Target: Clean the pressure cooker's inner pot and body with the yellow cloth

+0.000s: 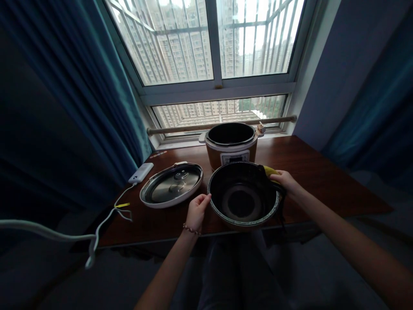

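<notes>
Left hand [197, 212] is pinching the pot [241, 202] rim, fingers nearly closed; right hand [286, 181] is gripping a yellow item [270, 171] at the opposite rim, material unclear. Pot is sitting before the cooker [214, 156], near the table [322, 172] edge. Left pinch looks slim: firm it, keep rim steady

a dark wood worktop [322, 181] stands against a barred window [180, 51] in what appears to be a room of a high-rise home, with blue curtains [97, 77] hanging at either side. apartment towers [176, 54] fill the view beyond the glass, a patch of green trees [247, 104] showing through the lower pane. a household cooker [214, 153] with a control panel on its front sits near the sill, and a white power strip [141, 172] with its pale cord lies by the curtain on the left.
</notes>
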`<state>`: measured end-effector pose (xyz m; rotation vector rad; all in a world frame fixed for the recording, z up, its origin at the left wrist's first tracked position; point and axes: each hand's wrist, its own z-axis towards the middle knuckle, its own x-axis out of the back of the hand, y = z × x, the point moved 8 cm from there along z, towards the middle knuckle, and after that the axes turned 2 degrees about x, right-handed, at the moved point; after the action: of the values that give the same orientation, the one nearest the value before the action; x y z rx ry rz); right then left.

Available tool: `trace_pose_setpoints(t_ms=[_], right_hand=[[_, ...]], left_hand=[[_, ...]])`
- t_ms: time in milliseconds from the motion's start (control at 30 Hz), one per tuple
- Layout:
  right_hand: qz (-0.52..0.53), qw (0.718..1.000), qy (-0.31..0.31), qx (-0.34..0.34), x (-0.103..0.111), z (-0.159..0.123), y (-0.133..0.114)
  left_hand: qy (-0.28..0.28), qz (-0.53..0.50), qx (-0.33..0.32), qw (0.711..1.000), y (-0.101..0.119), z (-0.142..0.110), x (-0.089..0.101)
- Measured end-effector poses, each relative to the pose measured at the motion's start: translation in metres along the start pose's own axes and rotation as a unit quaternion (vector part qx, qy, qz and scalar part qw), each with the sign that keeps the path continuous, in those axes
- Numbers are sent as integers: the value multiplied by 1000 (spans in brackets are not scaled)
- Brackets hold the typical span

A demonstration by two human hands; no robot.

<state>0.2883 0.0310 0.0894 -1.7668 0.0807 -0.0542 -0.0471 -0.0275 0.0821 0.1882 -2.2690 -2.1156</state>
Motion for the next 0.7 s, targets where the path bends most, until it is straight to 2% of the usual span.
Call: trace_pose_setpoints(t_ms=[367,467,533,600,700], right_hand=[[16,999,-24,-15,-3,1,18],[21,1000,-16,2,1,0,19],[7,998,36,43,14,-5,16],[-30,987,122,101,33,-22,8],[-111,946,254,167,56,-73,-6]], left_hand=[[9,38,-22,999,-2,-3,-1],[16,48,-36,998,0,-6,0],[34,54,-50,997,2,-14,3],[73,68,-74,992,10,-28,7],[137,128,-145,971,38,-68,12]])
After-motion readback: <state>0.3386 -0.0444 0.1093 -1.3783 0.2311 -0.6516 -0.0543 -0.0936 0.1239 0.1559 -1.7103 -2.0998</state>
